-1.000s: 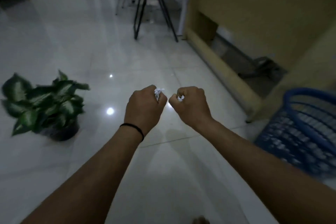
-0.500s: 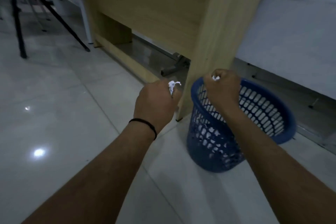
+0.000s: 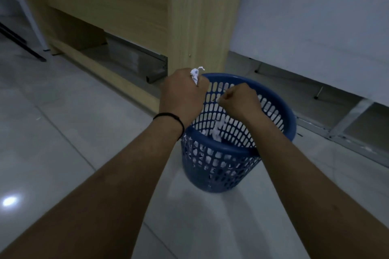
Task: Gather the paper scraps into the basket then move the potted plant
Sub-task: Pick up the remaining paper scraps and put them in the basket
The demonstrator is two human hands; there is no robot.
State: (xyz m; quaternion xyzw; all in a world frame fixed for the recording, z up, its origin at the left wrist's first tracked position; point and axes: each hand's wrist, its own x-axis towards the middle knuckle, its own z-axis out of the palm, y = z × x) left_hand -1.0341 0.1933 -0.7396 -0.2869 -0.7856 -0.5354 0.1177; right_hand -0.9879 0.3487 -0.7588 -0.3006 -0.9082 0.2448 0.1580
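Observation:
A blue perforated plastic basket [image 3: 212, 171] stands on the pale tiled floor at the foot of a wooden desk panel. My left hand [image 3: 182, 95] hovers at the basket's left rim, closed on a crumpled white paper scrap [image 3: 195, 74] that sticks out of the top of the fist. My right hand [image 3: 240, 100] is a closed fist over the basket's mouth. Under it a blurred white scrap [image 3: 217, 130] shows inside the basket, and more white scraps show through the holes lower down. The potted plant is out of view.
The wooden desk panel [image 3: 200, 17] rises directly behind the basket, with a low open gap under the desk [image 3: 130, 57] to the left. A white wall and metal floor rails [image 3: 341, 128] run along the right. Black chair legs [image 3: 19, 42] are at the far left.
The view has swung from the plant to the basket and come closer. Both hands have moved over the basket, and a white scrap now shows below my right fist.

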